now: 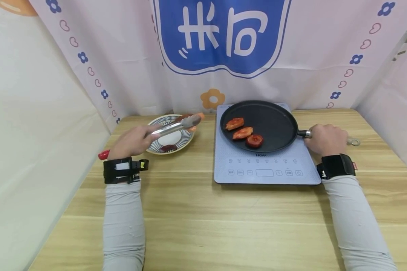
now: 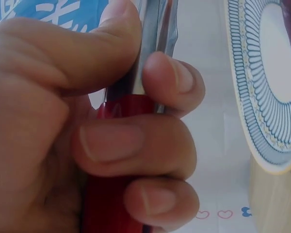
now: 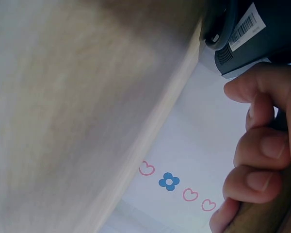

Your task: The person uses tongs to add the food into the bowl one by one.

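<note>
My left hand [image 1: 132, 142] grips metal tongs [image 1: 171, 129] with a red handle [image 2: 117, 204], fingers and thumb curled around them in the left wrist view. An orange food piece [image 1: 201, 115] shows at the tong tips, above the right edge of a patterned plate [image 1: 155, 121]; the tips partly hide it. Dark red food [image 1: 168, 149] lies on the plate's near side. My right hand [image 1: 326, 139] holds the handle [image 1: 304, 133] of a black frying pan [image 1: 274, 124]. Inside the pan's left part lie two chicken wing pieces [image 1: 242, 133] and a round reddish-brown piece [image 1: 254, 140].
Beneath the pan is a pale induction cooker [image 1: 268, 177] with its control panel facing me. Both stand on a wooden table [image 1: 224, 222]. A printed curtain [image 1: 132, 75] hangs behind the table's far edge, with white fabric walls [image 1: 27, 124] on the sides.
</note>
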Available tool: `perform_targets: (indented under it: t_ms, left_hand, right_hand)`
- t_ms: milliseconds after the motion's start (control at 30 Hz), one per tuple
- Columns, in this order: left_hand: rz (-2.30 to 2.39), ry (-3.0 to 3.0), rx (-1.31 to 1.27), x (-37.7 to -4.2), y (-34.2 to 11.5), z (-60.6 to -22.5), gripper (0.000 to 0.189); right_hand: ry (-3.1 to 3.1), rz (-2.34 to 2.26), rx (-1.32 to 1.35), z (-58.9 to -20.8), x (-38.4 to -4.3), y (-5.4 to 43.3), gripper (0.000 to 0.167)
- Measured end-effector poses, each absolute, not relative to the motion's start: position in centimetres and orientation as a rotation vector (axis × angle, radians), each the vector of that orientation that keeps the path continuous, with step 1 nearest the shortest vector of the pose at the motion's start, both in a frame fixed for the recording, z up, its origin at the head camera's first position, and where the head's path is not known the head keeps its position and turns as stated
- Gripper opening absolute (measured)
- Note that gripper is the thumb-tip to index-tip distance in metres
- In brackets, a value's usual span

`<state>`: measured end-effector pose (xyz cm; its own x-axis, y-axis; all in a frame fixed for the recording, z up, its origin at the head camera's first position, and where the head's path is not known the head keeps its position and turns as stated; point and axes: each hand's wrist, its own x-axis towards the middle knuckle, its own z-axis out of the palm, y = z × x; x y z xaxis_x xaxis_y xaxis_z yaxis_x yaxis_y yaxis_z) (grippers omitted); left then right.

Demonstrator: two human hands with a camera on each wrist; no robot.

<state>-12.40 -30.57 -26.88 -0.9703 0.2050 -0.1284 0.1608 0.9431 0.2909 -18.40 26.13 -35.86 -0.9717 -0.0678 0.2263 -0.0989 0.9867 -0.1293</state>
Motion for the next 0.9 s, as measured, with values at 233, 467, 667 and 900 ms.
perform_targets:
  t_ms: [233, 467, 667, 900]
  left_hand:
    - [0.441, 2.954, 0.292, -13.1, -29.6, -26.2, 0.051]
    - [0.414, 2.956, 0.305, -13.3, -28.8, -25.5, 0.051]
    - [0.42, 2.964, 0.312, -13.7, -28.2, -25.2, 0.051]
    - [0.428, 2.965, 0.341, -14.3, -27.5, -25.0, 0.049]
  right_hand:
    - [-2.912, 0.209, 0.124, -35.7, -18.4, 26.1, 0.037]
    - [-2.91, 0.211, 0.127, -35.5, -18.5, 26.0, 0.036]
    - [-2.914, 0.201, 0.125, -35.6, -18.5, 26.2, 0.038]
    - [-2.926, 0.205, 0.116, -35.8, -18.4, 26.2, 0.033]
